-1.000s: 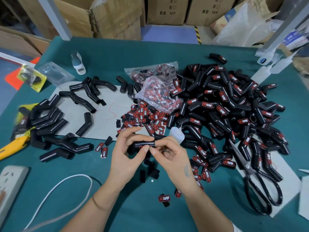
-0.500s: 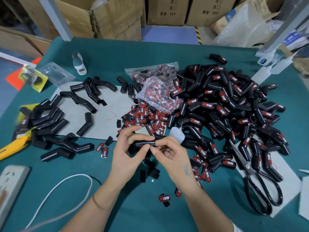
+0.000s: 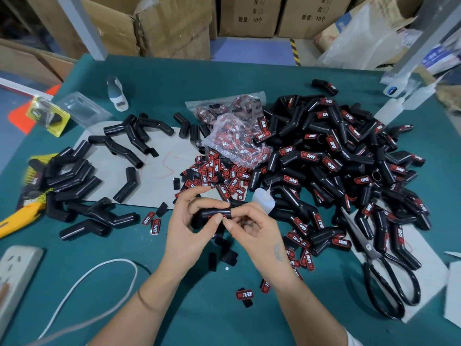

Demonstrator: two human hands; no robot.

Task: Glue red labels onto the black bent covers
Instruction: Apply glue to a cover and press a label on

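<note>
**Table contents: label-gluing station, near edge to far edge**

1. Loose label [image 3: 244,294], red and black, lying alone on the green table [image 3: 199,320] between the two forearms.
2. White cable [image 3: 82,283], looped at near left, beside a white power strip [image 3: 15,275].
3. Left hand [image 3: 185,231], fingers and thumb curled round a black bent cover [image 3: 212,216], held above the table at centre.
4. Right hand [image 3: 254,229], thumb and forefinger pinched at the open end of the same cover; a sliver of red shows there, possibly a label, though it is too hidden to be sure.
5. Small black scraps [image 3: 225,255], on the table directly under the hands.
6. Large black scissors [image 3: 384,278], near right, lying partly on a grey sheet.
7. Glue bottle [image 3: 264,199], translucent with a thin nozzle, just behind the right hand.
8. Heap of loose red labels [image 3: 212,171], behind the hands.
9. Unlabelled covers [image 3: 74,186], black, grouped at left, on and around a grey card [image 3: 159,181].
10. Yellow knife [image 3: 17,218], at the left edge.
11. Large pile of labelled covers [image 3: 336,161], filling the right half of the table.
12. Clear bags of labels [image 3: 232,128], behind the loose heap.
13. Cardboard boxes [image 3: 169,23], on the floor beyond the far edge.
</note>
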